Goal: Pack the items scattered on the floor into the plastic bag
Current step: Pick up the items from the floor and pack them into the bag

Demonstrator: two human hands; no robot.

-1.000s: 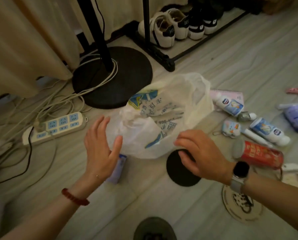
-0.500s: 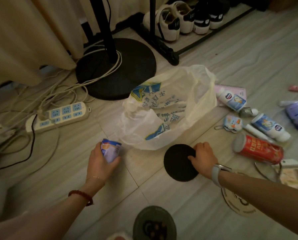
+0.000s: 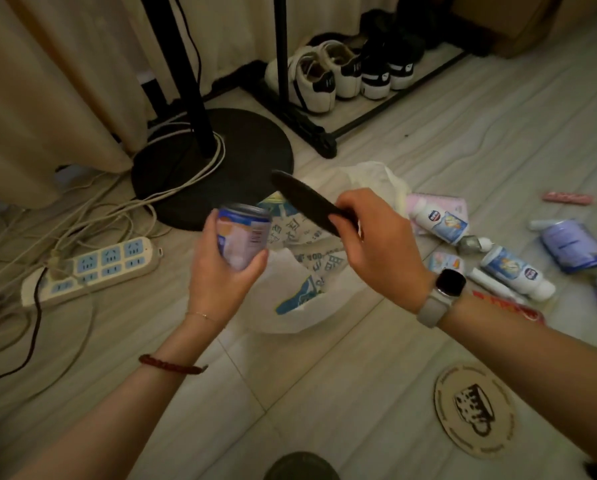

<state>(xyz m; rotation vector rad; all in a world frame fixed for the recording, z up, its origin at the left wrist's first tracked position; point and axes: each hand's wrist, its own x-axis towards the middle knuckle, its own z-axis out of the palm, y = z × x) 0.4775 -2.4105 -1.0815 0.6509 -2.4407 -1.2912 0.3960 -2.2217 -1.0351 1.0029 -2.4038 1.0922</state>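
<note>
Right forearm hides most of the red can (image 3: 518, 308)

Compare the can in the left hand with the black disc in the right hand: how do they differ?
The can is a tall, pale, printed cylinder; the black disc is flat, thin and plain. The left hand wraps the can's body; the right hand pinches the disc's edge. Both are held above the plastic bag.

Your plastic bag (image 3: 310, 265) carries blue printed characters too crumpled to read, can (image 3: 243, 239) shows only a barcode, bottle labels (image 3: 444, 223) blurred, coaster (image 3: 475, 408) rim lettering illegible
</note>
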